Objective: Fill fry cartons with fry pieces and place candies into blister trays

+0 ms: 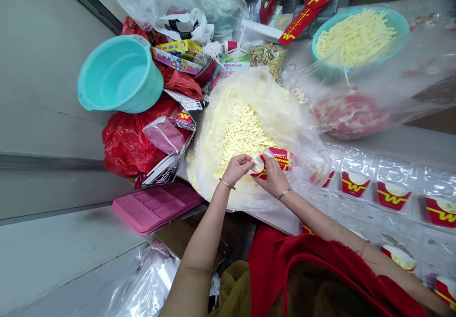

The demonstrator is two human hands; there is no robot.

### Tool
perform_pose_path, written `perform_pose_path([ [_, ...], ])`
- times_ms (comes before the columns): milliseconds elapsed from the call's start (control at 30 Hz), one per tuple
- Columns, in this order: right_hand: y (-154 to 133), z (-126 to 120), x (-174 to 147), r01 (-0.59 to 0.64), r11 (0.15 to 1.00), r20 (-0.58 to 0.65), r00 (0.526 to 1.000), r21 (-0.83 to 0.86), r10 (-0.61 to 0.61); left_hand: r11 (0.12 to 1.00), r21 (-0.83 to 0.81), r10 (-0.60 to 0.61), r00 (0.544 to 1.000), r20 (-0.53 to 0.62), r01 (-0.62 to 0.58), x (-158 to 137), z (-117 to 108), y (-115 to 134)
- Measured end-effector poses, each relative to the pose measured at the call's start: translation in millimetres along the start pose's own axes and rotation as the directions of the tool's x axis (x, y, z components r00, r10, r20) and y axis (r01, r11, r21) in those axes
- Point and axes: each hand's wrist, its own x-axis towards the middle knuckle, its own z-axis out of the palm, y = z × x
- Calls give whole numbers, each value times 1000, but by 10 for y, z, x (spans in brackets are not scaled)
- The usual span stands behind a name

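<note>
A small red and yellow french fry carton (262, 168) is gripped in my right hand (273, 177), its white inner side facing left. My left hand (241, 168) is closed in a pinch at the carton's pale edge; what its fingertips hold is too small to make out. Beneath both hands spreads a large clear plastic bag (206, 141), opened out around a heap of small pale yellow fry-shaped pieces (245, 134). More red and yellow cartons (285, 159) lie flat on the bag just beyond my right hand.
To the right stand rows of filled cartons (355, 184) in clear packs. A turquoise basin (402, 27) of yellow sticks and a bag of pinkish pieces (352, 115) sit behind. At left are an upright turquoise basin (117, 74), red bags (131, 139) and pink trays (156, 205).
</note>
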Motion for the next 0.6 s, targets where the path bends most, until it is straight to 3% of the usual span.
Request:
perform_pose_path([
  [67,-32,-2,-3,-3,1000,8,1000,4,3,944,330,59,995,-78,-30,-12,86,30],
  [133,-28,-2,-36,4,1000,27,1000,1,-4,780,625,114,988,-103,-25,-26,196,66],
  [200,14,6,-88,17,1000,40,999,8,-18,629,775,110,994,-19,-55,-35,307,97],
  [233,49,9,-116,24,1000,39,999,14,-24,596,797,89,995,55,-97,-32,352,104],
  [300,139,6,-164,35,999,26,999,24,-35,638,740,41,970,241,-211,1,394,94],
  [367,235,-18,-193,35,999,3,999,25,-35,771,591,31,941,338,-238,82,358,62],
  [400,277,-36,-199,26,999,-7,1000,26,-26,825,526,40,951,307,-204,144,318,45],
  [467,335,-79,-196,0,999,-24,1000,34,1,848,517,74,992,101,-116,309,226,23],
  [533,354,-112,-183,-16,999,-35,999,45,17,747,664,175,976,-130,-45,512,174,21],
  [600,346,-126,-167,-20,998,-46,999,52,22,569,822,289,940,-184,-14,722,200,24],
])
